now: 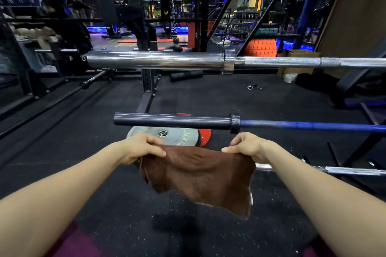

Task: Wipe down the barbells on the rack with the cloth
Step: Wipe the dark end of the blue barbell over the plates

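Two hands, left [139, 148] and right [248, 146], each pinching a top corner of brown cloth [198, 175]; cloth hanging spread, just below black-and-blue barbell [173, 121]; chrome barbell [158, 60] higher up.

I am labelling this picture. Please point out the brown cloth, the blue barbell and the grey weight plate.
brown cloth [200, 175]: head view, middle of the hanging fabric.
blue barbell [313, 125]: head view, blue shaft.
grey weight plate [177, 139]: head view, top face beside the hub.

Cloth [198, 175] before the middle barbell [173, 121]; top barbell [154, 59] behind.
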Tool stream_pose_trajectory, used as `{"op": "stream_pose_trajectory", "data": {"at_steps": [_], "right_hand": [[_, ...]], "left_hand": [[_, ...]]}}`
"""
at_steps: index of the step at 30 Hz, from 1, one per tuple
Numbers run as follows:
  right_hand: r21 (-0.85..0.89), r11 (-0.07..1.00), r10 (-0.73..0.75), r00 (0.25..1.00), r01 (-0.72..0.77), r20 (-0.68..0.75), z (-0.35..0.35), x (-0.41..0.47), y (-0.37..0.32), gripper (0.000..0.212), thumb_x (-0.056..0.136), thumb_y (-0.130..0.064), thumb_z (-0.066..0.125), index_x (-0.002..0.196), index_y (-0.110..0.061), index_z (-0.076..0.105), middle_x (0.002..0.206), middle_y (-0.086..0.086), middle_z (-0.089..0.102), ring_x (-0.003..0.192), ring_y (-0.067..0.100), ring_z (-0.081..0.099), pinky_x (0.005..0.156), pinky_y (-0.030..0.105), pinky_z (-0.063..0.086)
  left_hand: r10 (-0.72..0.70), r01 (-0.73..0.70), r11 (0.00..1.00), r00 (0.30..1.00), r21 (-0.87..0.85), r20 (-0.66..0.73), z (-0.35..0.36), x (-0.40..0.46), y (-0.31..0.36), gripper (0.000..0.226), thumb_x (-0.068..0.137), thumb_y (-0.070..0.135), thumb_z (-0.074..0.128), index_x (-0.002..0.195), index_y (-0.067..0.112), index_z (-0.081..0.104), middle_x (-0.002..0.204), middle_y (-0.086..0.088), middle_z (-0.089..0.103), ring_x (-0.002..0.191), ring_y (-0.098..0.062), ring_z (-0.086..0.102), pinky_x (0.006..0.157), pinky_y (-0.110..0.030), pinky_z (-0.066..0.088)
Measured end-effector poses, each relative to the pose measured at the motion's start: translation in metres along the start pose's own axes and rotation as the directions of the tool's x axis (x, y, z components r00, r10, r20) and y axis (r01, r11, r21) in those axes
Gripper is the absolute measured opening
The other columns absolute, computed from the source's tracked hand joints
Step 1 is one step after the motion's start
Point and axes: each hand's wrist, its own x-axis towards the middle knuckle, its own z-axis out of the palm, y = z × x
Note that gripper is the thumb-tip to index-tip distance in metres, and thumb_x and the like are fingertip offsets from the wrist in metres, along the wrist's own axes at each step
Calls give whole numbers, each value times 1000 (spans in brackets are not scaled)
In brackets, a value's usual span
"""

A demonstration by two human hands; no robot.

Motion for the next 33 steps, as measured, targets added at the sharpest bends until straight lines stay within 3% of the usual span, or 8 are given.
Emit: {"op": "stream_pose_trajectory", "data": {"at_steps": [5, 12, 16, 19, 23, 26, 29, 33], "right_hand": [[-306, 948, -7, 968, 87, 252, -4, -13, 3, 24, 64, -22, 87, 82, -15, 73, 76, -1, 69, 79, 14, 62, 76, 26, 50], [-385, 898, -206, 977, 212, 59, 5, -2, 3, 36, 82, -36, 73, 53, -18, 62, 76, 2, 54, 83, 20, 55, 74, 29, 45], [-295, 928, -228, 973, 227, 33, 17, -5, -9, 32, 91, -30, 63, 63, -14, 60, 67, 0, 60, 66, 14, 56, 67, 25, 43], [-232, 937, -281, 958, 263, -48, 32, -4, -17, 24, 90, -23, 62, 69, -11, 61, 67, 3, 57, 66, 16, 52, 64, 26, 38], [-6, 940, -337, 933, 340, 126, 48, -14, -34, 12, 85, -8, 68, 73, -9, 67, 67, 2, 61, 60, 12, 56, 58, 21, 45], [77, 949, -315, 903, 306, 292, 54, -24, -46, 21, 84, -1, 66, 105, -1, 68, 73, 7, 62, 59, 12, 53, 50, 18, 43], [174, 971, -220, 901, 165, 374, 44, -27, -55, 21, 90, -7, 55, 108, -11, 66, 80, 3, 68, 64, 8, 55, 54, 15, 42], [301, 952, -108, 978, 50, 180, 26, -20, -50, 17, 93, -8, 50, 97, -5, 66, 80, 7, 69, 65, 9, 57, 61, 17, 49]], "left_hand": [[116, -83, 912, 992, 401, -57, -6, 2, -9, 27, 66, 12, 85, 90, 15, 71, 81, 0, 70, 76, -12, 63, 66, -15, 48], [273, 72, 588, 920, 806, -281, -3, -1, -7, 30, 84, 53, 58, 70, 27, 60, 109, 5, 52, 113, -21, 47, 95, -34, 40], [125, 49, 783, 965, 620, -233, 22, -4, 8, 39, 96, 30, 45, 83, 0, 66, 105, -19, 66, 104, -31, 57, 79, -29, 40], [-15, 40, 988, 985, 148, -169, 42, -6, 14, 32, 97, 20, 46, 92, -4, 65, 92, -20, 68, 81, -30, 63, 70, -29, 48], [-136, 188, 898, 978, -397, 156, 61, -11, 29, 42, 99, 42, 39, 90, 9, 64, 73, -9, 71, 57, -19, 67, 53, -26, 55], [-84, 195, 873, 963, -446, 257, 61, -6, 40, 53, 92, 59, 42, 85, 14, 70, 87, -14, 71, 69, -26, 70, 60, -38, 59], [-48, 93, 922, 991, -376, 128, 63, -4, 46, 13, 93, 27, 53, 89, 18, 62, 74, -8, 70, 59, -23, 66, 59, -35, 54], [117, -74, 887, 991, -456, 67, 53, -6, 56, 19, 94, 10, 50, 106, 23, 56, 95, -11, 69, 80, -26, 64, 77, -37, 52]]}}
